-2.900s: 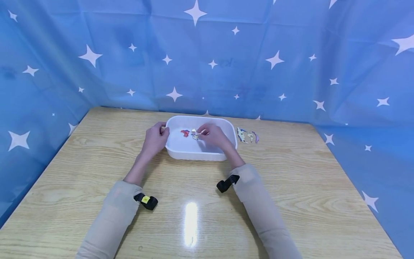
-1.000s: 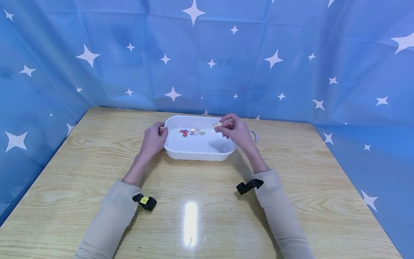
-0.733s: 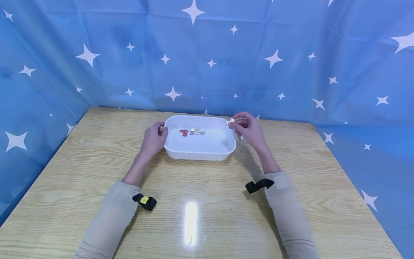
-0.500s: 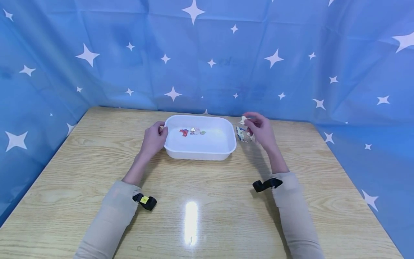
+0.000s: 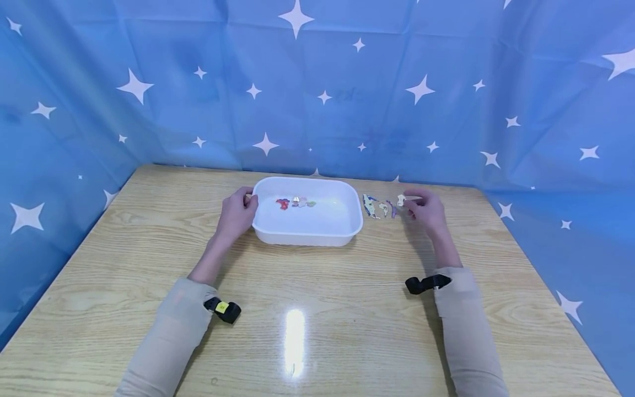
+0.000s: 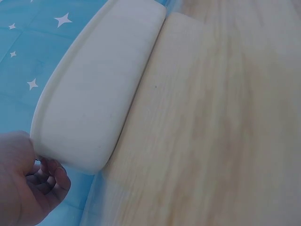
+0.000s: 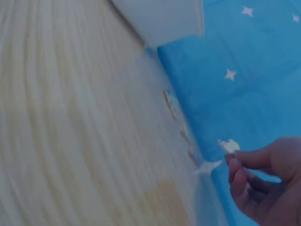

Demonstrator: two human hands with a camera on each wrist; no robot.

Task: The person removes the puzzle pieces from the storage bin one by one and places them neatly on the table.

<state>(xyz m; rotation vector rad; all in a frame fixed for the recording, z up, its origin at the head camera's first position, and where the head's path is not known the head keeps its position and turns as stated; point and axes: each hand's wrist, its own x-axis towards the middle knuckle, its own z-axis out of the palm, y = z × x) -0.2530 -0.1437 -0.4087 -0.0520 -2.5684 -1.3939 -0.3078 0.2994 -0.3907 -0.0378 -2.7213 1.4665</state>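
My left hand [image 5: 237, 212] grips the left rim of a white plastic tray [image 5: 307, 240]; in the left wrist view, the thumb and curled fingers meet at its corner. Inside the tray lie a red-and-blue flat cut-out [image 5: 283, 204] and a small cluster of pale and green cut-outs [image 5: 302, 203]. Between thumb and forefinger, my right hand [image 5: 428, 210] pinches a small cream-coloured cut-out [image 5: 401, 200], also seen in the right wrist view [image 7: 230, 146]. The held piece is low over the table, right of the tray; whether it touches the wood I cannot tell.
Right of the tray, a row of flat cut-outs lies on the wooden table [image 5: 317, 309]: a blue-and-cream one [image 5: 369, 206], a cream one [image 5: 383, 208] and a purple one [image 5: 392, 209]. A blue star-patterned curtain [image 5: 317, 121] hangs behind the table's back edge.
My right hand has lifted the cream cut-out from the tray and carried it right, over the rim and past the row of pieces, then lower. My left hand has stayed at the tray.
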